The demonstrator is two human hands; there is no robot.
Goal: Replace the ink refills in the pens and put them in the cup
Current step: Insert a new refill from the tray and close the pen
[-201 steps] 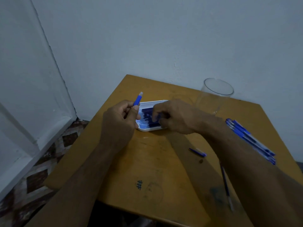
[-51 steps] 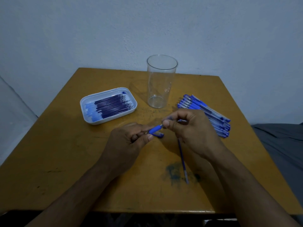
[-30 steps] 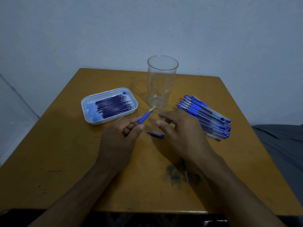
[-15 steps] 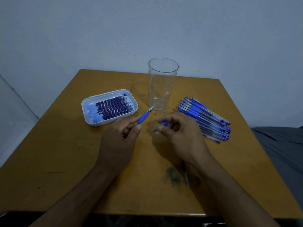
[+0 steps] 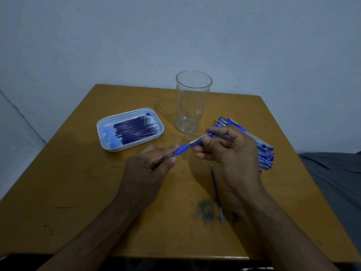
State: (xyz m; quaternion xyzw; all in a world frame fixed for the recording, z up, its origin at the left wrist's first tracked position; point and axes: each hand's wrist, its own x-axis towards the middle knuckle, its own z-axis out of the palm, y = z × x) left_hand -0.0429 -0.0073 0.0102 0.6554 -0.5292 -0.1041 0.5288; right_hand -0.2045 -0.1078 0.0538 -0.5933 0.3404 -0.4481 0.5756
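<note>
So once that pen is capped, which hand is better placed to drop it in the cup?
Probably the left hand: it already grips the pen by its barrel, while the right hand only pinches the cap. The empty cup stands just beyond both hands.

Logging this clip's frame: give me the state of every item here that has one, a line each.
cup: upright, empty.
tray: open, holds a layer of refills.
pen: held in the left hand, tip toward the cap.
cap: pinched in the right hand, at the pen's tip, not fully on.
loose refill: lying flat on the table.
pen pile: lying flat, capped.
</note>
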